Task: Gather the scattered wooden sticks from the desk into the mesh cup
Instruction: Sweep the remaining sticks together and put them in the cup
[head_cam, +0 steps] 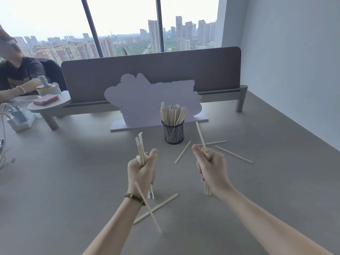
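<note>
A black mesh cup [173, 133] stands upright on the grey desk [73, 181], holding several wooden sticks that poke out of its top. My left hand [140, 171] is closed around a bundle of wooden sticks [140, 150], held upright in front of the cup and to its left. My right hand [211, 169] grips another bundle of sticks [201, 137], one stick reaching up beside the cup. Loose sticks lie on the desk: one [182, 152] between my hands, two [233, 154] right of my right hand, and two crossed [156, 207] near my left wrist.
A pale cut-out board [147, 102] stands just behind the cup, with a brown desk divider [156, 70] behind that. At the far left sits another person [18, 74], with a small round shelf [49, 103], cables and a charger block [20, 118]. A wall [294, 70] borders the right.
</note>
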`<state>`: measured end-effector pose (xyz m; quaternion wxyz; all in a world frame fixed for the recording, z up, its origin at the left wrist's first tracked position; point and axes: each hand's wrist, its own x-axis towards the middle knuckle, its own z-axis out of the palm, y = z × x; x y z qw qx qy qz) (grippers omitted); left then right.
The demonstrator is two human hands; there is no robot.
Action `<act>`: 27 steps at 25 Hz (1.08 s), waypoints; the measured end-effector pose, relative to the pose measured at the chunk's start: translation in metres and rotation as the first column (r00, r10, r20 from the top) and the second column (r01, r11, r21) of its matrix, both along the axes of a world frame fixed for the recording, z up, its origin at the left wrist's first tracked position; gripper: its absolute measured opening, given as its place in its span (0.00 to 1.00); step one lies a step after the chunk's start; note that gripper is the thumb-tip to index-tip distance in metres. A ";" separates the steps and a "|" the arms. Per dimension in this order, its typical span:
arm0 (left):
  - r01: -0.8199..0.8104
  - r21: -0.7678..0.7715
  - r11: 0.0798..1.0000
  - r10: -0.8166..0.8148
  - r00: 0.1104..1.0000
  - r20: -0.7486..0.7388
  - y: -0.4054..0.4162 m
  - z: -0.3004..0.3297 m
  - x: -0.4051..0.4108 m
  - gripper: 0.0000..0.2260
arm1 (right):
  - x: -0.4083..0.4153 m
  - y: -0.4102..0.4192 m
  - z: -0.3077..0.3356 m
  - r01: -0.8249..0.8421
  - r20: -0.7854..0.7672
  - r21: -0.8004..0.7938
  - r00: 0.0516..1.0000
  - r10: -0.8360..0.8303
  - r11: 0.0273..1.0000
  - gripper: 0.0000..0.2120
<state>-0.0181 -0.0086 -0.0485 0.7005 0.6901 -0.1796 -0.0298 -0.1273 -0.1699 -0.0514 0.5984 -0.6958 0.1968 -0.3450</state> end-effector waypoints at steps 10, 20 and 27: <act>-0.039 -0.045 0.998 0.040 0.999 0.018 -0.007 0.013 0.012 0.24 | 0.012 0.000 0.008 -0.054 0.081 -0.029 0.995 0.056 0.998 0.28; 0.012 -0.029 0.999 -0.012 0.999 0.031 -0.006 -0.005 0.012 0.25 | 0.016 -0.003 -0.001 -0.007 0.053 0.030 0.999 0.006 1.000 0.30; 0.018 -0.050 0.999 -0.017 1.000 0.005 -0.008 -0.001 0.014 0.23 | 0.016 -0.002 0.000 -0.064 0.070 0.135 0.996 0.055 0.989 0.32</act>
